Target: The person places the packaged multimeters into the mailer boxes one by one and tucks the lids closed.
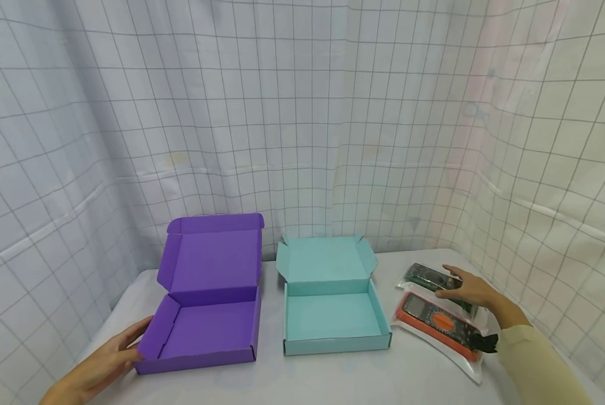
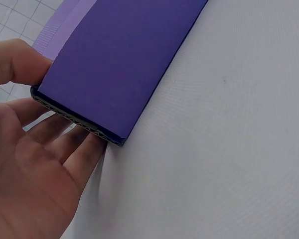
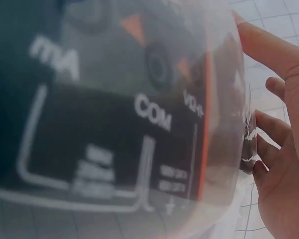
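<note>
At the left, a purple cardboard box [image 1: 206,332] stands with its lid raised. My left hand [image 1: 102,360] holds its left front corner, thumb at the upper edge and fingers along the outer side, as the left wrist view shows beside the purple wall [image 2: 114,64]. On the right, my right hand [image 1: 472,289] spreads thumb and fingers over a green multimeter [image 1: 426,275] in a clear plastic bag, covering part of it. Nearer me lies an orange-red multimeter [image 1: 431,318], also bagged. A black-and-orange multimeter panel [image 3: 114,114] fills the right wrist view, with fingers [image 3: 274,129] behind it.
A light teal box [image 1: 333,320], lid raised, sits between the purple box and the multimeters. White cloth covers the table [image 1: 333,382]. Gridded white curtains [image 1: 312,112] close in the back and both sides.
</note>
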### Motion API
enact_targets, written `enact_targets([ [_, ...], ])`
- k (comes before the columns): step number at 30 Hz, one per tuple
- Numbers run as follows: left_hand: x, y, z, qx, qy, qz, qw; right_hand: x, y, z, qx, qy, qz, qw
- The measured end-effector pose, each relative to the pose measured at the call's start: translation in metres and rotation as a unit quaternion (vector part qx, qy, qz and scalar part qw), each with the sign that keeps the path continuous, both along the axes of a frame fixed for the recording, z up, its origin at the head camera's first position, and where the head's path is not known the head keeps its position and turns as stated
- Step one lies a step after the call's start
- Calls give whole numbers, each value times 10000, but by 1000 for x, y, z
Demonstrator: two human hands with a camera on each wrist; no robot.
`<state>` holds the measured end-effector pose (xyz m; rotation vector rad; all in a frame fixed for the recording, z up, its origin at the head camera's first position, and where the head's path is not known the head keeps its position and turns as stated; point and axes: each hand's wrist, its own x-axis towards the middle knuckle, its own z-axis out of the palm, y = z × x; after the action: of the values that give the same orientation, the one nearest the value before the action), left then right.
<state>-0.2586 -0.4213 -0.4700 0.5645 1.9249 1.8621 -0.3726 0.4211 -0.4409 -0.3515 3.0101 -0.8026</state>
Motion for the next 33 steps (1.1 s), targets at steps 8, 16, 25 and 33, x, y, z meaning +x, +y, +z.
enact_targets([
  [8,3,4,2,39,35,-9,10000,-5,6,2,271,-378,33,9989],
  [16,6,8,-1,258,336,89,9991,-10,9,2,352,-667,-137,9971],
  [25,10,10,4,105,210,162,9996,-13,7,3,252,-578,-298,9976],
  [33,12,12,6,-63,164,338,9993,-15,9,4,142,-366,-526,9978],
])
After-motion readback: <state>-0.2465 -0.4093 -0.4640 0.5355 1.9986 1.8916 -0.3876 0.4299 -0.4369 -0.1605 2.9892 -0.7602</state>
